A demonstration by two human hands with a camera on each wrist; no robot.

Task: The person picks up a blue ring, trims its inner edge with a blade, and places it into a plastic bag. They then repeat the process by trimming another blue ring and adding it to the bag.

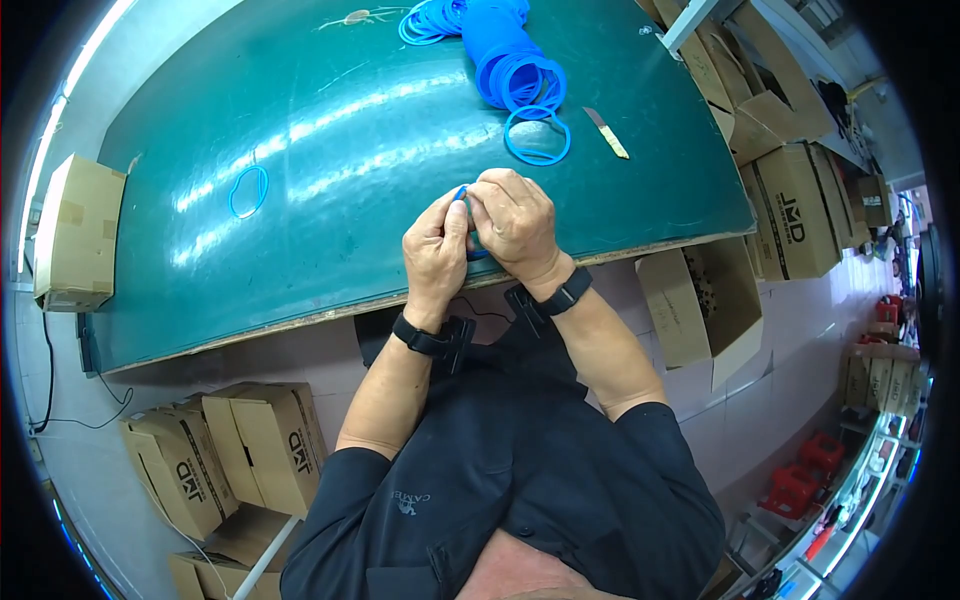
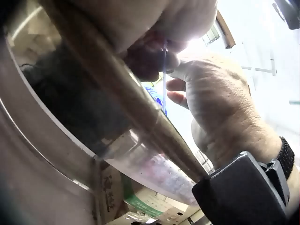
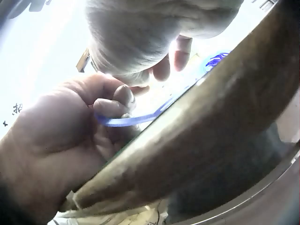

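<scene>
One thin blue ring [image 3: 124, 123] is up at the front edge of the green worktop [image 1: 350, 230], pinched btwn thumb & fingers of the L hand [image 1: 432, 255]. R hand [image 1: 515, 225] is right beside it w/ fingers bent, but tbh can't tell if it's gripping the ring too. Big pile of blue rings [image 1: 497, 40] further back, w/ a loose ring [image 1: 540, 159] at its near end & a knife [image 1: 607, 134] just R of that. Another ring [image 1: 264, 188] lies well off to the L, twd a cardboard box [image 1: 75, 235]. Black straps [image 1: 571, 290] on both wrists btw.
</scene>
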